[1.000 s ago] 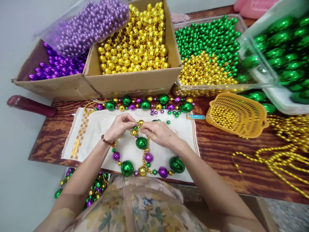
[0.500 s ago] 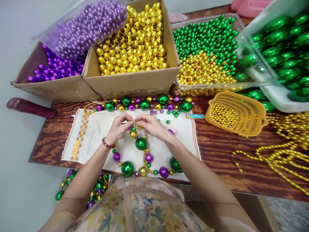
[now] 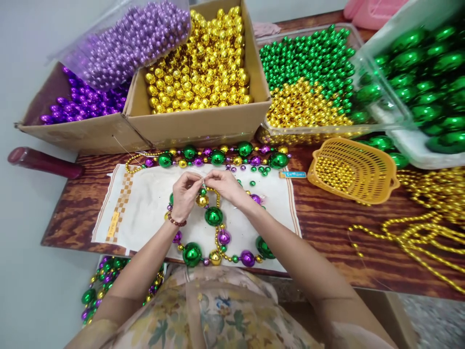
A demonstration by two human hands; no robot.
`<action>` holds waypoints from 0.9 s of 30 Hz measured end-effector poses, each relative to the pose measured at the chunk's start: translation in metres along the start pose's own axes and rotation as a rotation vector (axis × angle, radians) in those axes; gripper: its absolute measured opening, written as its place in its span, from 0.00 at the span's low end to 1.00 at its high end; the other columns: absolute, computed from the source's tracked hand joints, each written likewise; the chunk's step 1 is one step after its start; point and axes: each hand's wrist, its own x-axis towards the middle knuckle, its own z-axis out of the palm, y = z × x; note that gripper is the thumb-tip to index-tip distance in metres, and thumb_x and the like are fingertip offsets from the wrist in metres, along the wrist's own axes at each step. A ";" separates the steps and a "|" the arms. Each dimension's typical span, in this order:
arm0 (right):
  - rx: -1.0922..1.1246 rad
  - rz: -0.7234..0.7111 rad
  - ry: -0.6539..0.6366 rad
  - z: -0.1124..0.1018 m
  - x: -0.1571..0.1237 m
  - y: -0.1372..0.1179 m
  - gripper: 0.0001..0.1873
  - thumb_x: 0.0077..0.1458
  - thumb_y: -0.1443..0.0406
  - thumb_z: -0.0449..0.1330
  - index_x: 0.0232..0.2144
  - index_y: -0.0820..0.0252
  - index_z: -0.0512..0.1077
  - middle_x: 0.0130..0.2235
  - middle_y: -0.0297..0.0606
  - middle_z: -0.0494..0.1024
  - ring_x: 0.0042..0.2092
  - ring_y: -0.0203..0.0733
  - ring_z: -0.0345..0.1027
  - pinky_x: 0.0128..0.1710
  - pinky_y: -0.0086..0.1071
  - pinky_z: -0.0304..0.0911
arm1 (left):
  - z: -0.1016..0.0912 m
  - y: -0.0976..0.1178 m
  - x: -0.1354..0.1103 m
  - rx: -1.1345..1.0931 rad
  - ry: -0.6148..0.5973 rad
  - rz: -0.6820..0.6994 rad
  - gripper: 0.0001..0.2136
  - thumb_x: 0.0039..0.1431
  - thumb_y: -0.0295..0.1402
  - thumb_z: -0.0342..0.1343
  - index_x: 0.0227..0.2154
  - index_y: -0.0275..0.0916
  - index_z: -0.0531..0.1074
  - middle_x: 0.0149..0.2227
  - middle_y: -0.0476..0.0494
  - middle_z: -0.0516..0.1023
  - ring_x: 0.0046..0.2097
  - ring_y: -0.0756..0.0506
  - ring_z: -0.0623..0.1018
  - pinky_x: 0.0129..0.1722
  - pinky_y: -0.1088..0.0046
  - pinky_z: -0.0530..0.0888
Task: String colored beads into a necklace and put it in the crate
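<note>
My left hand (image 3: 186,195) and my right hand (image 3: 225,188) meet over the white cloth (image 3: 145,208), fingertips pinched together on a thin pale thread (image 3: 204,182). From the thread hangs a short run of beads, with a gold ball (image 3: 202,199) and a big green ball (image 3: 213,216) below it. This run joins a bead necklace (image 3: 192,254) of green, purple and gold balls, laid in a loop under my wrists. Part of the loop is hidden by my hands and forearms. A brown bead bracelet (image 3: 177,222) circles my left wrist.
Finished-looking bead strands (image 3: 218,157) lie behind my hands, near loose green beads (image 3: 252,183). Cardboard boxes (image 3: 196,123) and a clear bin (image 3: 312,130) of beads stand behind. An orange basket (image 3: 374,169) and gold bead strings (image 3: 410,240) lie to the right.
My left hand has shifted slightly right and its wrist has turned, showing more of the necklace's left side. My right hand has moved very little. Both still pinch the thread.
</note>
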 end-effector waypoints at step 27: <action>0.060 -0.161 0.013 -0.051 -0.071 0.037 0.08 0.61 0.60 0.55 0.31 0.57 0.63 0.23 0.27 0.64 0.25 0.34 0.57 0.26 0.29 0.54 | -0.016 -0.002 0.007 -0.211 -0.292 -0.362 0.18 0.50 0.42 0.69 0.28 0.37 0.67 0.20 0.54 0.73 0.23 0.53 0.74 0.33 0.73 0.74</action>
